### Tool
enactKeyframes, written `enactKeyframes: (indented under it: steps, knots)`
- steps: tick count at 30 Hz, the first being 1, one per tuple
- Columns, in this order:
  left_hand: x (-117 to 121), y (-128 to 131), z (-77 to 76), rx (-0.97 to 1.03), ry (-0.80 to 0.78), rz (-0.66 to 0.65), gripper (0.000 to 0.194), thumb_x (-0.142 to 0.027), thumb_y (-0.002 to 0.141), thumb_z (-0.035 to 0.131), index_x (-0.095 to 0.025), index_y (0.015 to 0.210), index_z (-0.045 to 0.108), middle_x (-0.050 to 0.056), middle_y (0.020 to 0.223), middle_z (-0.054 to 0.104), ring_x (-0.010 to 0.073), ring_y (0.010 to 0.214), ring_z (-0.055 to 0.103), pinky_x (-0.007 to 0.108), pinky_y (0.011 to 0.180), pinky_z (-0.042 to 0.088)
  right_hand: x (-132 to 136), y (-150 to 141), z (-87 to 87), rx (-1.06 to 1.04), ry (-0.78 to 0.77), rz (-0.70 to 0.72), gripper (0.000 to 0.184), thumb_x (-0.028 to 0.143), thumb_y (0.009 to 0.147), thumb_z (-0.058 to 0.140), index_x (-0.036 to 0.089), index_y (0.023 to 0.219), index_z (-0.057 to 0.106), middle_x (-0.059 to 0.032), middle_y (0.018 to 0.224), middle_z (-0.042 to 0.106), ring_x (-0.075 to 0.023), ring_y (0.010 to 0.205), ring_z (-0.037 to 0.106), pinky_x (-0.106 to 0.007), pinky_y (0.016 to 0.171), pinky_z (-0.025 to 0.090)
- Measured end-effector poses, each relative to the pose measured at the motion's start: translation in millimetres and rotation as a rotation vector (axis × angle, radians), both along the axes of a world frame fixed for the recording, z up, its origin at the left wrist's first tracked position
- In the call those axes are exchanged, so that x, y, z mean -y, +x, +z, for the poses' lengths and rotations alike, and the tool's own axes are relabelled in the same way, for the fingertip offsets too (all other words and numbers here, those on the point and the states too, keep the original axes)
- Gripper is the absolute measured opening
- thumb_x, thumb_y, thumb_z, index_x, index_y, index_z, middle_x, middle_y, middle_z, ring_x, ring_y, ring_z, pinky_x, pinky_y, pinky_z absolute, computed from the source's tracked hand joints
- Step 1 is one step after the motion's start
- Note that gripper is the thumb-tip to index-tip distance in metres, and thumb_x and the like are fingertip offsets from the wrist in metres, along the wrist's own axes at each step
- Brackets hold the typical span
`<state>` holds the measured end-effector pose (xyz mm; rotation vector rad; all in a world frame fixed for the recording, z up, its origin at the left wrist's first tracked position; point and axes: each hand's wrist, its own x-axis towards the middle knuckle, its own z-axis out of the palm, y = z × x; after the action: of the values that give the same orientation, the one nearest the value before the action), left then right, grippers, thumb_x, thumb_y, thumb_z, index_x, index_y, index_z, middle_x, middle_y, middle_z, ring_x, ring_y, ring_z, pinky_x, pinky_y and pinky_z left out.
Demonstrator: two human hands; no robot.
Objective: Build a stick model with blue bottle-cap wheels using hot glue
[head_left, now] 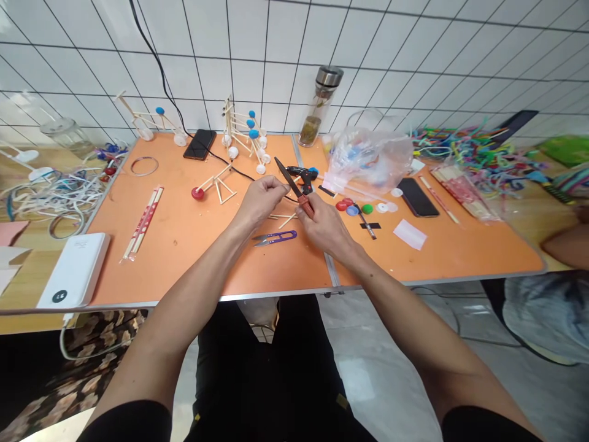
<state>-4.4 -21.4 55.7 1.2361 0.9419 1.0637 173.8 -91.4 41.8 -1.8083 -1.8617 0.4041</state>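
My right hand [326, 226] is closed round the red-brown handle of a knife [289, 178]. Its dark, narrow blade points up and away to the left. Just left of the blade, my left hand [262, 197] is closed in a pinch; what its fingertips hold is too small to make out. Below the hands lie purple-handled thread snips [278, 237] and a few thin wooden sticks [288, 221]. Beyond the blade rests a black glue gun [301, 176]. A small stick frame with a red cap [197, 194] lies left of my left hand.
Stick models with blue caps [252, 124] stand at the back beside a phone [199, 144]. A glass bottle [317, 110], a plastic bag [368, 156] and loose bottle caps [352, 210] are to the right. A white power bank [76, 270] sits at front left.
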Motion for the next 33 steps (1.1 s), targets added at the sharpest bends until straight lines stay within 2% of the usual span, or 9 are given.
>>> enactKeyframes:
  steps: [7, 11, 15, 17, 20, 24, 29, 33]
  knots:
    - [4, 7, -10.8, -0.084, 0.048, -0.066, 0.023, -0.020, 0.093, 0.071, -0.021, 0.073, 0.059, -0.008, 0.060, 0.044, 0.0088, 0.055, 0.031, 0.028, 0.055, 0.021, 17, 6, -7.9, -0.061, -0.012, -0.048, 0.023, 0.048, 0.108, 0.051, 0.027, 0.105, 0.059, -0.0074, 0.089, 0.074, -0.0310, 0.081, 0.067, -0.038, 0.072, 0.037]
    - [3, 4, -10.9, -0.113, 0.088, -0.068, 0.025, -0.022, 0.096, 0.073, -0.020, 0.074, 0.060, -0.008, 0.061, 0.045, 0.0086, 0.056, 0.031, 0.027, 0.055, 0.021, 21, 20, -11.0, 0.008, -0.064, -0.126, 0.024, 0.048, 0.109, 0.055, 0.026, 0.101, 0.060, -0.0121, 0.099, 0.080, -0.0326, 0.088, 0.071, -0.038, 0.072, 0.037]
    - [-4, -4, -5.1, -0.025, -0.001, -0.030, 0.018, -0.022, 0.097, 0.073, -0.021, 0.081, 0.065, -0.008, 0.057, 0.046, 0.0083, 0.050, 0.033, 0.024, 0.050, 0.022, 28, 47, -11.0, 0.152, -0.127, -0.247, 0.029, 0.052, 0.109, 0.059, 0.026, 0.099, 0.060, -0.0161, 0.109, 0.082, -0.0365, 0.099, 0.074, -0.039, 0.072, 0.036]
    - [-9, -8, -2.7, 0.038, -0.063, -0.011, 0.015, -0.024, 0.097, 0.075, -0.021, 0.085, 0.067, -0.008, 0.056, 0.049, 0.0079, 0.047, 0.036, 0.023, 0.047, 0.024, 34, 60, -11.7, 0.213, -0.158, -0.291, 0.030, 0.056, 0.108, 0.062, 0.026, 0.103, 0.063, -0.0161, 0.115, 0.082, -0.0383, 0.105, 0.075, -0.039, 0.072, 0.036]
    - [-15, -13, -0.2, 0.088, -0.113, 0.071, 0.015, -0.026, 0.100, 0.074, -0.021, 0.089, 0.066, -0.005, 0.062, 0.064, 0.0076, 0.047, 0.048, 0.020, 0.048, 0.032, 43, 76, -16.0, 0.274, -0.203, -0.357, 0.036, 0.060, 0.108, 0.062, 0.024, 0.113, 0.066, -0.0174, 0.125, 0.082, -0.0400, 0.112, 0.076, -0.040, 0.077, 0.045]
    - [-21, -21, 3.0, 0.137, -0.127, 0.174, 0.003, -0.023, 0.102, 0.070, -0.023, 0.101, 0.067, -0.002, 0.072, 0.077, 0.0088, 0.054, 0.061, 0.019, 0.056, 0.046, 49, 88, -23.1, 0.343, -0.249, -0.435, 0.051, 0.065, 0.112, 0.054, 0.018, 0.130, 0.065, -0.0245, 0.137, 0.077, -0.0461, 0.123, 0.076, -0.049, 0.090, 0.054]
    - [-26, -30, 7.1, 0.179, -0.124, 0.229, 0.010, -0.019, 0.098, 0.073, -0.025, 0.106, 0.070, -0.003, 0.076, 0.079, 0.0084, 0.055, 0.062, 0.019, 0.059, 0.051, 48, 83, -20.4, 0.396, -0.273, -0.442, 0.057, 0.062, 0.116, 0.049, 0.013, 0.142, 0.060, -0.0300, 0.145, 0.070, -0.0496, 0.128, 0.074, -0.054, 0.095, 0.058]
    - [-31, -35, 5.7, 0.184, -0.088, 0.258, 0.006, -0.023, 0.099, 0.075, -0.027, 0.102, 0.072, -0.007, 0.063, 0.065, 0.0082, 0.050, 0.051, 0.017, 0.053, 0.045, 47, 72, -16.4, 0.444, -0.240, -0.396, 0.055, 0.059, 0.116, 0.050, 0.013, 0.144, 0.060, -0.0296, 0.148, 0.067, -0.0493, 0.131, 0.073, -0.054, 0.098, 0.059]
